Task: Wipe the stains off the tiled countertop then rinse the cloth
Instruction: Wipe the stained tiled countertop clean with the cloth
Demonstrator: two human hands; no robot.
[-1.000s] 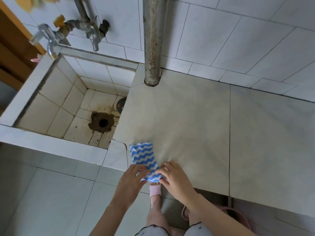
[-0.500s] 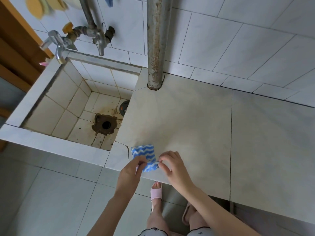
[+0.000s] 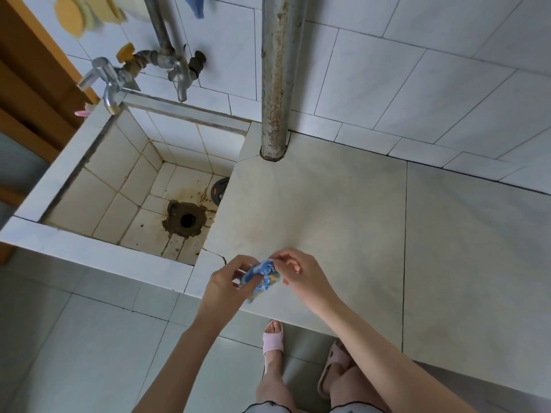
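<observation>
Presently, both hands are holding the blue-and-white cloth [image 3: 262, 277] over the near edge of the tiled countertop [image 3: 343, 219], close to the corner that is bordering the sink [image 3: 98, 171]. The left hand [image 3: 229, 281] is curling its fingers round the lower, bunched part of the cloth, while the right hand [image 3: 301, 274] is pinching the upper end between thumb and forefinger. Neither palm is lying flat on the tile, and whether the cloth is touching the surface cannot be told. The cloth is hanging crumpled rather than spread, its long axis running roughly from one o'clock down to seven o'clock, with the left hand gripping from its nine o'clock side and the right hand from its three o'clock side. The surface to be wiped is stretching away from the grip toward twelve and two o'clock, and a faint tan patch [image 3: 259, 234], possibly a stain, is showing just beyond the fingertips at twelve o'clock. The rinsing station is lying toward ten and eleven o'clock, where the drain [image 3: 187, 220] is sitting in the sink floor and the two taps [image 3: 108, 84] are projecting above the far rim. The left hand is standing nearer the sink and the right hand nearer the open tile, so a sweep outward is probably falling to the right hand.
</observation>
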